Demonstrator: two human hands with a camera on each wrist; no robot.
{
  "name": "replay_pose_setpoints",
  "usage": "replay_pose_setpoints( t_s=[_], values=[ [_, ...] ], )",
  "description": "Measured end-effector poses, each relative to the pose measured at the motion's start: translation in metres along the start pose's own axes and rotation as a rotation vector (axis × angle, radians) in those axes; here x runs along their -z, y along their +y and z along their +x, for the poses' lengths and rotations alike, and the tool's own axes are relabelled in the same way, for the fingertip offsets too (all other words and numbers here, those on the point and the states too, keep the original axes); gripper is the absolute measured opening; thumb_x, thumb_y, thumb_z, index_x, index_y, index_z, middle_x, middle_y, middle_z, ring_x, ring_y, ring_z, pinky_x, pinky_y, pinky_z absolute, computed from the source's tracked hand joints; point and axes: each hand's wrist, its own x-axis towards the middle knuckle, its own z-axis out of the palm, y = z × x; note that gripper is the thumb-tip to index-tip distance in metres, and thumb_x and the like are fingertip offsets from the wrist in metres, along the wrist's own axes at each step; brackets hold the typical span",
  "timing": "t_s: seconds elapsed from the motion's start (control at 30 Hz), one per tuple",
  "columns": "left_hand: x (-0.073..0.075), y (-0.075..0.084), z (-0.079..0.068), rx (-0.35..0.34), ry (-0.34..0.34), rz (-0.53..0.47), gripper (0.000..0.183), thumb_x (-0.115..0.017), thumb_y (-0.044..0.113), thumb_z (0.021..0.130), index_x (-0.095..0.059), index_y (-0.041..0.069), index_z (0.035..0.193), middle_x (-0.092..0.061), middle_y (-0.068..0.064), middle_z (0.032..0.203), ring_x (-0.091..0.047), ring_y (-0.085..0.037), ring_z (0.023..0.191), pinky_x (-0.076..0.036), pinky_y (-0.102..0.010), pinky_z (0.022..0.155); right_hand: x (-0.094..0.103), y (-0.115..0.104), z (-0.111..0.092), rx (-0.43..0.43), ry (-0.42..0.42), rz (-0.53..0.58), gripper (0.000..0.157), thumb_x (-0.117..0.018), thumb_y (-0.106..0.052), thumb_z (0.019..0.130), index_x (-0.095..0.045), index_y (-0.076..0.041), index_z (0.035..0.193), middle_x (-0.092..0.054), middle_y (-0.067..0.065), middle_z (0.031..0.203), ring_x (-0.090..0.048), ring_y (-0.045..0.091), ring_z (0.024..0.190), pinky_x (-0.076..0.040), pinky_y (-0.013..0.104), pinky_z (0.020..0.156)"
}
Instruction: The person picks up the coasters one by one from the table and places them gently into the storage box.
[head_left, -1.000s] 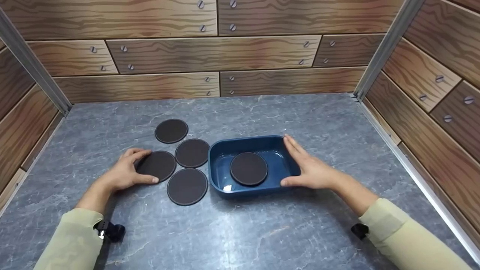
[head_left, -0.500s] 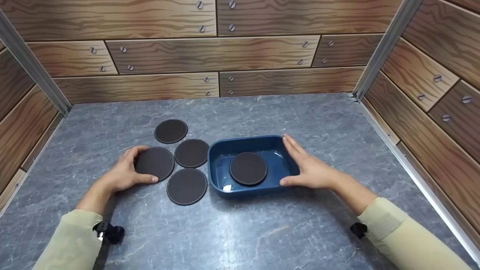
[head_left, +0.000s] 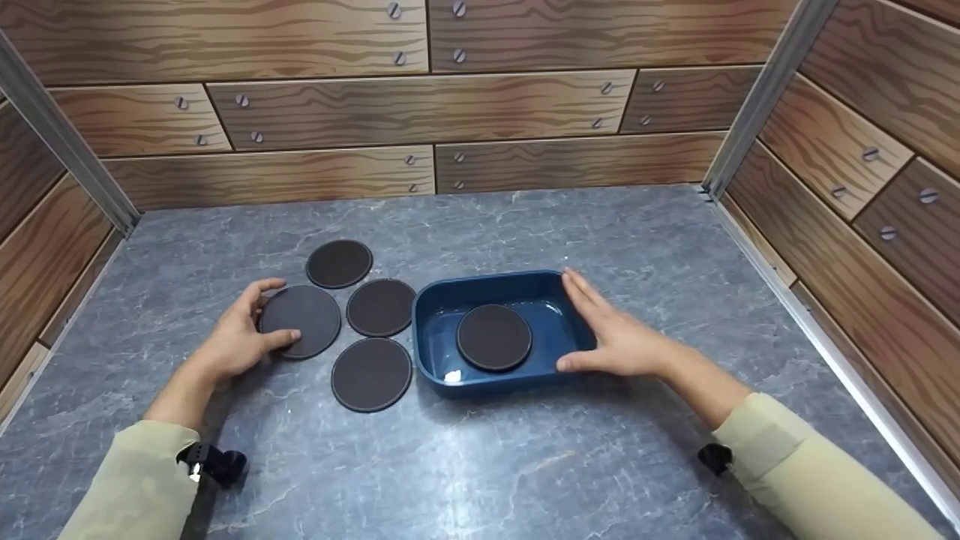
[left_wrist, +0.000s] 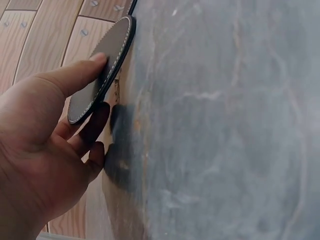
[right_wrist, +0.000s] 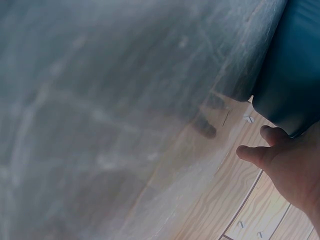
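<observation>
My left hand (head_left: 234,335) pinches a round dark coaster (head_left: 307,321) with stitched edging, thumb on top and fingers beneath. In the left wrist view this coaster (left_wrist: 113,49) is tilted and raised off the tabletop. Across the right end of a deep blue rectangular container (head_left: 480,384), my right hand (head_left: 621,341) holds on, fingers at the far corner and thumb at the near rim. Another coaster (head_left: 494,337) sits inside the container. Between the left hand and the container, coasters lie flat: one at the back (head_left: 340,263), one in the middle (head_left: 381,307), one nearer (head_left: 372,374).
Everything stands on a grey marbled tabletop (head_left: 480,480). Wood-patterned walls (head_left: 315,112) close off the back and both sides, with metal posts (head_left: 765,97) in the corners. The middle coaster lies right against the container's left end.
The left hand has lifted its coaster off the table, moving slightly left and back, and the thumb has slid further onto its top. The right hand and container have stayed in place.
</observation>
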Motion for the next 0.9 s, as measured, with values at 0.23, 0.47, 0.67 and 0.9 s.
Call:
replay_pose_setpoints(
  t_s=[0.23,0.47,0.67,0.9],
  values=[
    [0.005,0.0,0.001,-0.019,0.022,0.025,0.053,-0.079,0.006,0.095,-0.057,0.003,0.143,-0.052,-0.027,0.148,-0.061,-0.039,0.119,-0.049,-0.016,0.082,0.0,0.0,0.0,0.017,-0.004,0.019,0.129,-0.083,-0.06,0.086,0.002,-0.012,0.171,0.01,0.004,0.178,-0.015,0.041,0.159,-0.026,0.066,0.121],
    [0.008,0.004,-0.001,0.012,0.008,0.005,0.055,-0.079,0.008,0.095,-0.059,0.001,0.145,-0.062,-0.033,0.134,-0.068,-0.028,0.1,-0.054,-0.018,0.072,0.0,0.0,0.0,0.006,-0.008,0.022,0.128,-0.085,-0.054,0.087,0.003,-0.014,0.172,0.009,0.006,0.178,-0.017,0.042,0.159,-0.027,0.066,0.121],
    [0.013,0.009,-0.003,0.021,-0.014,-0.018,0.056,-0.078,0.005,0.095,-0.057,0.001,0.147,-0.064,-0.035,0.124,-0.067,-0.017,0.076,-0.055,-0.027,0.057,0.001,-0.001,0.0,0.012,-0.006,0.019,0.13,-0.084,-0.058,0.086,0.001,-0.011,0.171,0.009,0.006,0.178,-0.018,0.044,0.158,-0.027,0.066,0.121],
    [0.017,0.018,-0.003,0.027,-0.027,-0.066,0.06,-0.076,0.004,0.095,-0.054,0.002,0.151,-0.055,-0.033,0.144,-0.066,-0.027,0.11,-0.056,-0.019,0.078,0.0,-0.001,0.0,0.007,-0.004,0.013,0.13,-0.084,-0.059,0.085,0.002,-0.012,0.171,0.009,0.005,0.178,-0.02,0.044,0.157,-0.028,0.066,0.12]
  ],
)
